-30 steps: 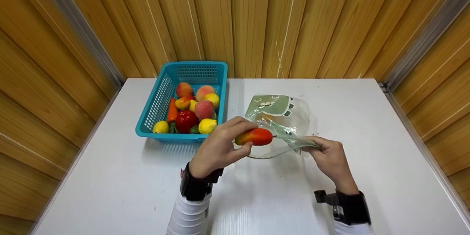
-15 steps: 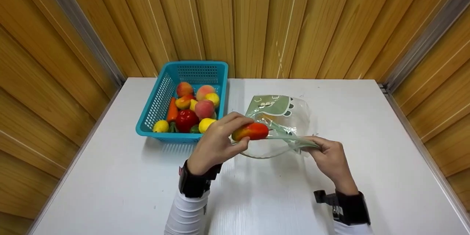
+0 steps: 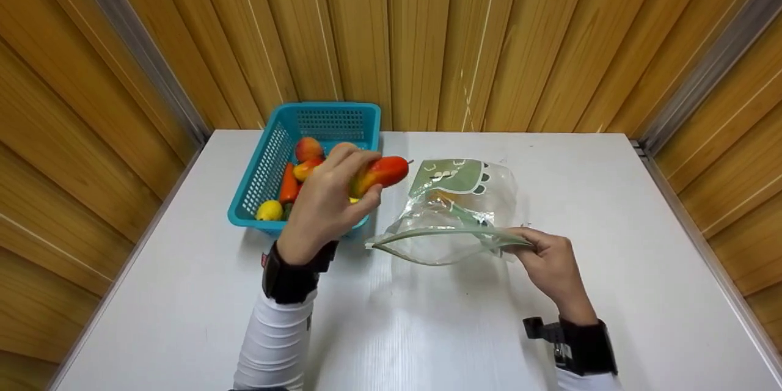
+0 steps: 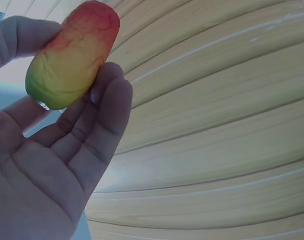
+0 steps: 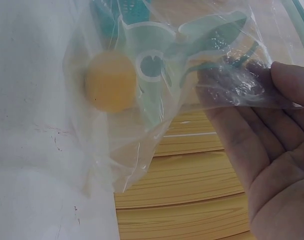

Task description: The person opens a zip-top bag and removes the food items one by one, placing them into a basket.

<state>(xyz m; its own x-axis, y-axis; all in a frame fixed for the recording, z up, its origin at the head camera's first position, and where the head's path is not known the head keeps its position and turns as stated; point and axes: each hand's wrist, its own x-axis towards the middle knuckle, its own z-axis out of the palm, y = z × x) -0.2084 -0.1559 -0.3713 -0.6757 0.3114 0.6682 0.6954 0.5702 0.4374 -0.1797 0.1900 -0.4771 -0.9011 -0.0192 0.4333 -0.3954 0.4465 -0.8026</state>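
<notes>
My left hand (image 3: 327, 198) grips a red, yellow and green mango (image 3: 383, 173) between thumb and fingers, above the right side of the blue basket (image 3: 244, 211). In the left wrist view the mango (image 4: 74, 57) shows its green end toward the palm. At the right, my right hand (image 3: 550, 263) pinches the right end of the mouth of a clear zip bag (image 3: 498, 195) with a green cartoon print. The bag lies on its side with its mouth gaping toward me. Through its plastic, the right wrist view shows a round orange fruit (image 5: 112, 82) inside.
The basket holds several fruits and vegetables, among them a carrot (image 3: 289, 182), a peach (image 3: 309, 148) and a lemon (image 3: 269, 211); the left hand hides others. The white table (image 3: 183, 305) meets wood-patterned walls (image 3: 427, 43) at the back and sides.
My left hand has carried the mango away from the bag's mouth, left and back over the basket's side. The mouth's left end now shows. My right hand stays in place.
</notes>
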